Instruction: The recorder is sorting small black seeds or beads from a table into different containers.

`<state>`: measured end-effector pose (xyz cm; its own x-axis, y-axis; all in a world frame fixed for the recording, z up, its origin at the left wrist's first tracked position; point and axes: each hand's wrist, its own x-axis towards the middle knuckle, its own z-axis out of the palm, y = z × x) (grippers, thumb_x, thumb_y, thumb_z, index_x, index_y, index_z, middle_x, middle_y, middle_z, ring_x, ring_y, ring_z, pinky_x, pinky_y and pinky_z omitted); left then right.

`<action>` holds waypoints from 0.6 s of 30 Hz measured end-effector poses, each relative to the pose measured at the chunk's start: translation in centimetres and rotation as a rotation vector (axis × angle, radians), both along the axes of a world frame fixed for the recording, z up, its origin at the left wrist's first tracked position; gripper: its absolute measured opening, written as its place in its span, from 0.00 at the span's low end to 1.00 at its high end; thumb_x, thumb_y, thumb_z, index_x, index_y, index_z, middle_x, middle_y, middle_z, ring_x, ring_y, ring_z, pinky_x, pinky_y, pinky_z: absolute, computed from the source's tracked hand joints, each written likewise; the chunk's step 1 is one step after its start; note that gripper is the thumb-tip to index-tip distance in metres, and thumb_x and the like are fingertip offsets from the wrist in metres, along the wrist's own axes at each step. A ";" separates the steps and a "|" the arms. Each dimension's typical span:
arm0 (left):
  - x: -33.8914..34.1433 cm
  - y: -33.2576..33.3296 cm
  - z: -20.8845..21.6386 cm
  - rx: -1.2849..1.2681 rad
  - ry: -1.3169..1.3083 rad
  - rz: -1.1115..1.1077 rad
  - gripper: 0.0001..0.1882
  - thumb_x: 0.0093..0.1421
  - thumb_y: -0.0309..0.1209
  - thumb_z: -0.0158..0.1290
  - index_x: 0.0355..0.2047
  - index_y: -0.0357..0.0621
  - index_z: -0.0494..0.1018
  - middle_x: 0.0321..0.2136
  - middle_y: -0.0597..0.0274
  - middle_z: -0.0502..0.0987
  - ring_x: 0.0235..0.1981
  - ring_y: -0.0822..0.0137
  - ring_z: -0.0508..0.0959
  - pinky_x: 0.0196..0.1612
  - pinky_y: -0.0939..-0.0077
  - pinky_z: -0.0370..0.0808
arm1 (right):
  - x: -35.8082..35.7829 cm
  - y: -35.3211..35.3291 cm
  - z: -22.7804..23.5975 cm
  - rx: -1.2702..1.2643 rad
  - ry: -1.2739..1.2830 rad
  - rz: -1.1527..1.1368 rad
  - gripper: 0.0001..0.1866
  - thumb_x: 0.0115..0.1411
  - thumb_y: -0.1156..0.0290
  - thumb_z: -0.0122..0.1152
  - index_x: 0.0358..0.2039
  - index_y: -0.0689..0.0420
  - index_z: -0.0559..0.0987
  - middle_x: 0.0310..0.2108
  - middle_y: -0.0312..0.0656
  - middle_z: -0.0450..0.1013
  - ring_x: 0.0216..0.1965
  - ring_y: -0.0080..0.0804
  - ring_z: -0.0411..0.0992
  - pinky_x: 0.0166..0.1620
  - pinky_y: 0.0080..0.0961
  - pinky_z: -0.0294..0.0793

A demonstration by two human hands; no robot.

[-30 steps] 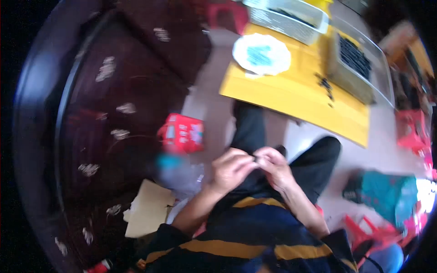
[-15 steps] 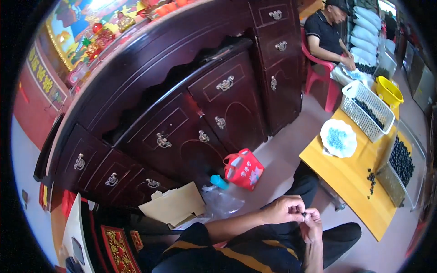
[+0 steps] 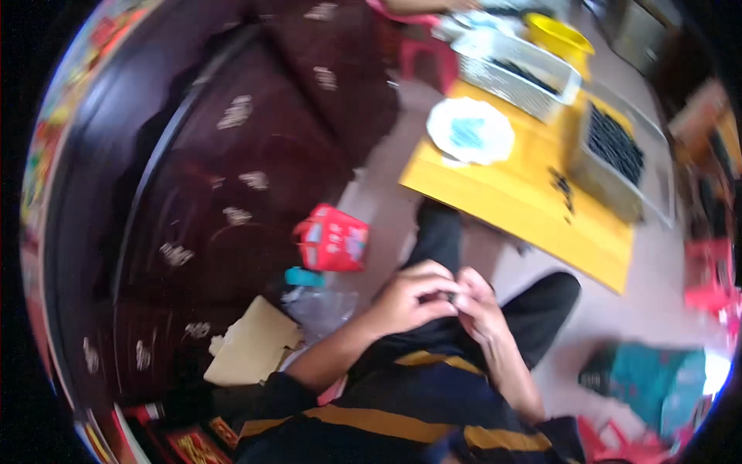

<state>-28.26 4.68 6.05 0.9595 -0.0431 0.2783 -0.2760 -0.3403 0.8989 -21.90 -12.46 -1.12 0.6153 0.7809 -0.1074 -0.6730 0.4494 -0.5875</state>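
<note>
Above my lap, my left hand (image 3: 417, 299) and my right hand (image 3: 481, 306) meet fingertip to fingertip. Pinched between them is a small black bead-like piece (image 3: 450, 296), mostly covered by the fingers and blurred. Ahead, a yellow wooden table (image 3: 502, 185) bears a white scalloped plate (image 3: 498, 147) with small light-blue bits. Loose black pieces (image 3: 563, 185) lie right of the plate. A clear plastic bin (image 3: 595, 182) of black pieces stands beside them, and a white perforated basket (image 3: 495, 81) with more sits behind the plate.
A yellow basin (image 3: 560, 39) stands at the table's far end, near another person's arm (image 3: 421, 6). Dark wooden cabinets (image 3: 286, 155) fill the left. A red bag (image 3: 336, 240), cardboard (image 3: 251, 344) and clear plastic lie on the floor. Lower right is a teal bag (image 3: 657, 379).
The view has swung right and down, so table and hands appear further left and higher. The teal bag has come into view. My hands stay together around the small black piece.
</note>
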 end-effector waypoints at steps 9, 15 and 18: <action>1.9 -1.7 0.5 -0.031 -0.106 -0.088 0.13 0.54 0.30 0.66 0.34 0.35 0.77 0.33 0.58 0.76 0.28 0.71 0.74 0.31 0.79 0.71 | 0.2 -1.5 2.4 0.124 -0.027 -0.065 0.10 0.59 0.75 0.66 0.35 0.56 0.72 0.34 0.37 0.76 0.38 0.24 0.76 0.45 0.20 0.74; 1.6 -2.2 0.0 -0.013 -0.145 -0.098 0.13 0.53 0.29 0.66 0.35 0.36 0.77 0.32 0.58 0.76 0.27 0.71 0.74 0.30 0.78 0.72 | -0.4 -2.3 2.3 0.119 -0.041 -0.070 0.10 0.59 0.74 0.67 0.35 0.55 0.72 0.34 0.36 0.76 0.38 0.22 0.75 0.45 0.20 0.73; 1.6 -2.2 -0.3 -0.047 -0.065 -0.095 0.14 0.54 0.28 0.65 0.40 0.35 0.77 0.35 0.57 0.76 0.28 0.71 0.74 0.32 0.79 0.73 | -0.3 -2.0 2.1 0.143 -0.013 -0.105 0.09 0.60 0.73 0.66 0.34 0.55 0.72 0.34 0.38 0.77 0.39 0.24 0.76 0.45 0.21 0.75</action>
<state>-26.70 2.50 5.73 0.9317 -0.1187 0.3432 -0.3629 -0.2677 0.8925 -22.21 -14.45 1.03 0.6949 0.7191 0.0091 -0.6105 0.5965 -0.5210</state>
